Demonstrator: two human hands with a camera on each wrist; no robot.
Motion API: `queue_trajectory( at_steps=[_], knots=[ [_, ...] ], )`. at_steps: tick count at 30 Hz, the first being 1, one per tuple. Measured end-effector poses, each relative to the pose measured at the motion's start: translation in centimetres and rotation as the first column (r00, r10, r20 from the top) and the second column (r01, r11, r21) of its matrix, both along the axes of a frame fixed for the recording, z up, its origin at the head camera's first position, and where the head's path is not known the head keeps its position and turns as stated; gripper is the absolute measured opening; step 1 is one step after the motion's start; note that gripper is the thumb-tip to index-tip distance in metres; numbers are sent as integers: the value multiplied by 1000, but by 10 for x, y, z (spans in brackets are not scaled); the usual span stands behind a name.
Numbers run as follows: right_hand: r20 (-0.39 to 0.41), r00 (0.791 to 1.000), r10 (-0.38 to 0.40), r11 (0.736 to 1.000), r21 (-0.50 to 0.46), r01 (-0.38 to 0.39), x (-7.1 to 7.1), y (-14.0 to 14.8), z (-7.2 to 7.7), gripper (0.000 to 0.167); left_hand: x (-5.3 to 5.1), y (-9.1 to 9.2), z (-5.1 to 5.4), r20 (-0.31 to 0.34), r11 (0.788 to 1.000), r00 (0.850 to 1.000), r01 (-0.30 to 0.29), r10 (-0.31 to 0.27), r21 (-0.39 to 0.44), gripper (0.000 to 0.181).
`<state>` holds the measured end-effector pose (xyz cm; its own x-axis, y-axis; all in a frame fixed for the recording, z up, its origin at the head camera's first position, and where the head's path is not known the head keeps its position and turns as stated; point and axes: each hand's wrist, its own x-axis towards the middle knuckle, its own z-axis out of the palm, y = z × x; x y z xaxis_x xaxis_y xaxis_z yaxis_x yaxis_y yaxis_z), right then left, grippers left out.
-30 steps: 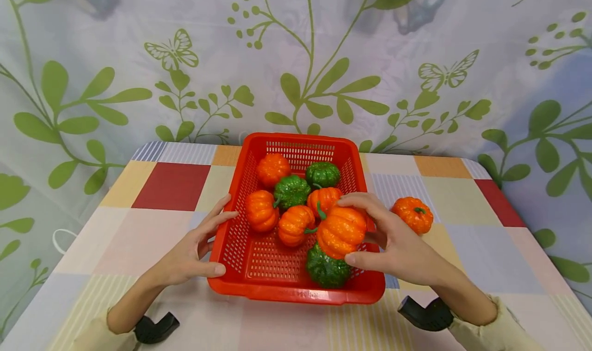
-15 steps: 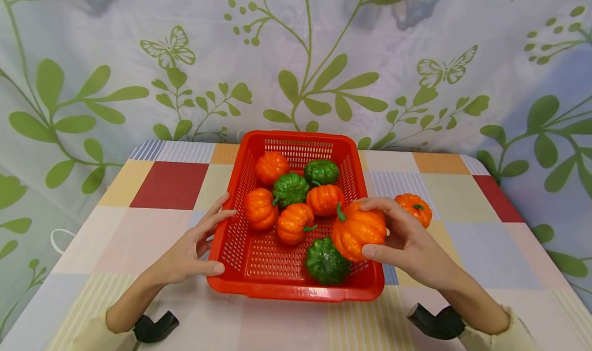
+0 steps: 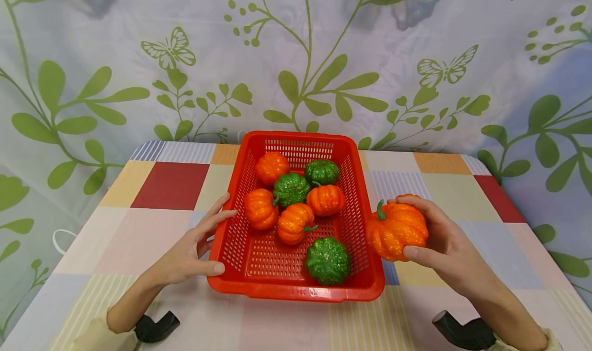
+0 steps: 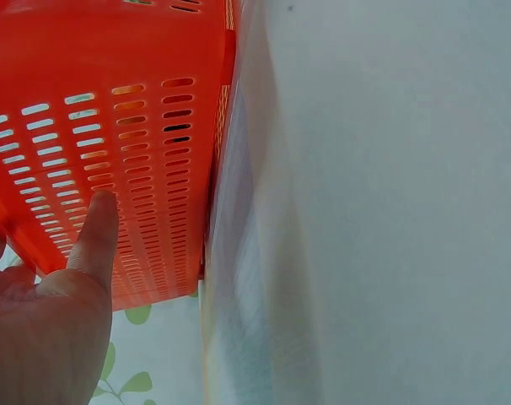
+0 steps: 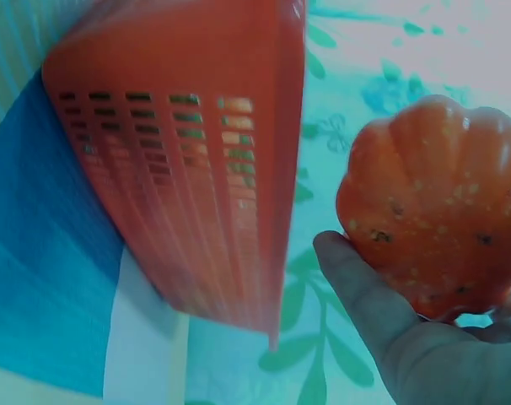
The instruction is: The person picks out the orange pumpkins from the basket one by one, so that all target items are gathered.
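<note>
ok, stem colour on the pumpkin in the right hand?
Green; the stem shows best in the head view.

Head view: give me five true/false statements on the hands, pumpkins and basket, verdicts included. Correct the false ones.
1. The left hand touches the red basket. True.
2. Five orange pumpkins lie in the basket. False: four orange pumpkins do.
3. The right hand holds another orange pumpkin. True.
4. That held pumpkin is inside the basket. False: it is outside, by the right side.
5. Three green pumpkins lie in the basket. True.
</note>
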<state>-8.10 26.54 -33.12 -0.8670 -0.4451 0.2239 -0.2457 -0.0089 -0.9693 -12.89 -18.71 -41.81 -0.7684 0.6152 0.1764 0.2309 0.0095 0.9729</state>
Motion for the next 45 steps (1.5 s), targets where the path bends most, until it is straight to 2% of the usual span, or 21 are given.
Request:
queue_trajectory(
  at_steps=[5, 9, 17, 29, 34, 39, 41, 45],
  knots=[
    [-40, 999, -27, 999, -21, 26, 5, 17, -1, 66, 0, 0, 0, 2, 1000, 1000, -1, 1, 1, 87],
    [-7, 996, -91, 996, -8, 91, 10, 30, -5, 65, 0, 0, 0, -2, 1000, 1000, 2, -2, 5, 87],
    [-6, 987, -163, 985, -56, 162, 16, 52, -18, 58, 0, 0, 0, -1, 1000, 1000, -5, 5, -7, 87],
    [-19, 985, -173, 964, -207, 165, 12, 68, -41, 63, -1, 0, -1, -8, 1000, 1000, 4, -4, 5, 87],
    [-26, 978, -205, 935, -301, 188, 11, 77, -48, 64, -1, 0, -1, -13, 1000, 1000, 11, -11, 7, 87],
    [17, 959, -283, 880, -392, 267, 10, 87, -53, 61, -1, 0, -1, -19, 1000, 1000, 9, -9, -2, 87],
    [39, 950, -310, 864, -405, 299, 9, 91, -55, 60, -1, 0, -1, -20, 1000, 1000, 5, -5, -5, 87],
    [75, 932, -355, 849, -390, 355, 7, 97, -61, 60, -2, -1, -3, -21, 1000, 1000, 1, -2, -9, 87]
  ],
)
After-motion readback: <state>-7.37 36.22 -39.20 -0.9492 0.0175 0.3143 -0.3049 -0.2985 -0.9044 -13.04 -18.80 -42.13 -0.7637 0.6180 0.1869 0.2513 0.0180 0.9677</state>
